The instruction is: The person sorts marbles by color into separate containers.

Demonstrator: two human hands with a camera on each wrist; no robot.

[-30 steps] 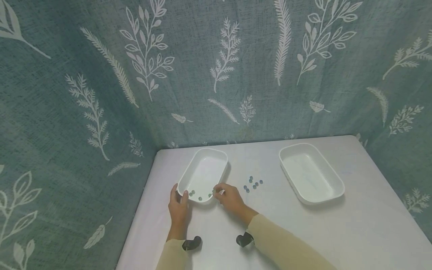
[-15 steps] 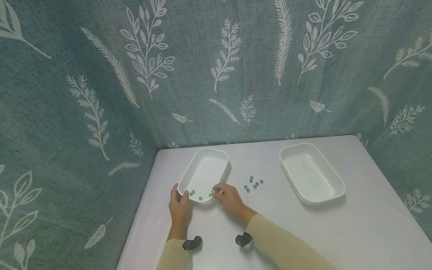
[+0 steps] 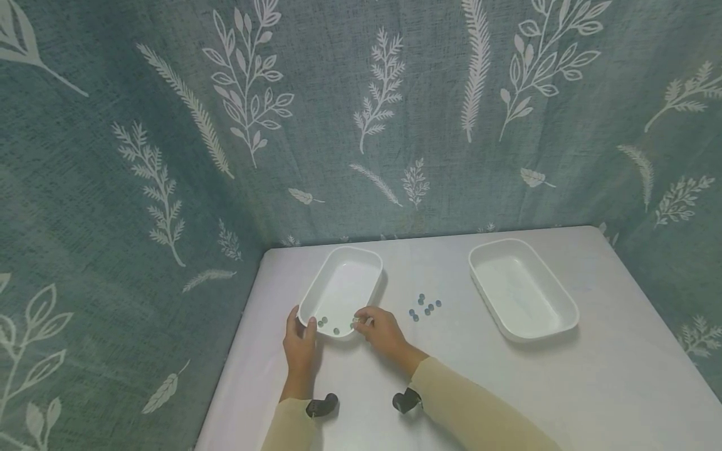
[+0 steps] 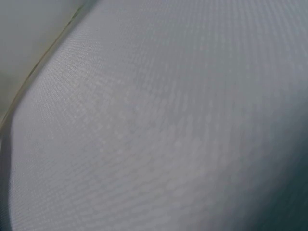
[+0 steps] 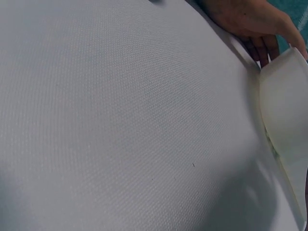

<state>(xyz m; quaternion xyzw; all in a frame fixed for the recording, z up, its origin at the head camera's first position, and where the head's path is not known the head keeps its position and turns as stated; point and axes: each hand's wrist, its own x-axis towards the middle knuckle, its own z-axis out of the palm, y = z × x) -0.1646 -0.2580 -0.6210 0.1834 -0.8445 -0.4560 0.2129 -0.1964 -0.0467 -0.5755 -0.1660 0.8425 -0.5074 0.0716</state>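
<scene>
Left hand (image 3: 299, 345) grips a white tray (image 3: 345, 282), probably steadying it; right hand (image 3: 385, 329) seems to pinch a small bead (image 3: 355, 321) at its rim

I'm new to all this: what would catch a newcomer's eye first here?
Probably the green curtain with white leaves, filling the upper part of the head view. Below it, on the pale table, the left hand grips the left tray and the right hand is at its near right corner. Small bluish beads lie between it and the right tray.
</scene>
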